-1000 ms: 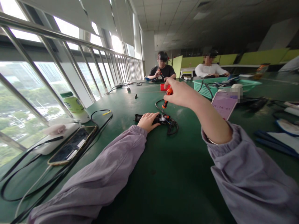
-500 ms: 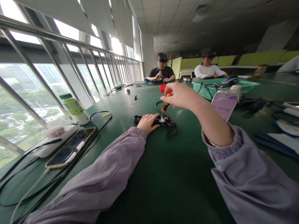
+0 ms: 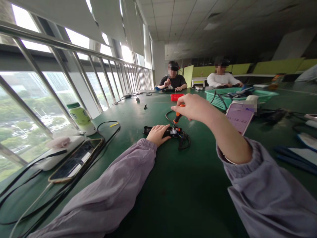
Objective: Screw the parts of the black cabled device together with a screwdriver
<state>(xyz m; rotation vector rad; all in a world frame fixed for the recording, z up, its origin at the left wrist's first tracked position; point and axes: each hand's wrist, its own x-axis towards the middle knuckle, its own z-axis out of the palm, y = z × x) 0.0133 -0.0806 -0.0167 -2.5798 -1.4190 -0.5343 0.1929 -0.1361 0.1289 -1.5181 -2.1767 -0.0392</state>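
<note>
A long black electrical device (image 3: 148,130) lies on the green table, its right end open with red, white and blue parts and wires (image 3: 175,131) exposed. My left hand (image 3: 158,135) is closed over its middle, pressing it against the table. Above the open end, my right hand (image 3: 194,108) grips the top of an orange and black screwdriver (image 3: 177,118). The screwdriver leans slightly, its shaft pointing down into the exposed parts; where exactly the tip rests is too small to tell. A black cord (image 3: 184,144) curls beside the device.
On the left are a phone (image 3: 76,161), a white case (image 3: 60,152), cables and a green-capped bottle (image 3: 81,119). A red box (image 3: 176,97), a green basket (image 3: 215,99) and a propped pink phone (image 3: 239,118) stand beyond my right hand. Two people sit at the far end.
The view has tilted up a little, so everything sits slightly lower. My right hand keeps its grip on the screwdriver with a small shift of the fingers; my left hand stays on the device.
</note>
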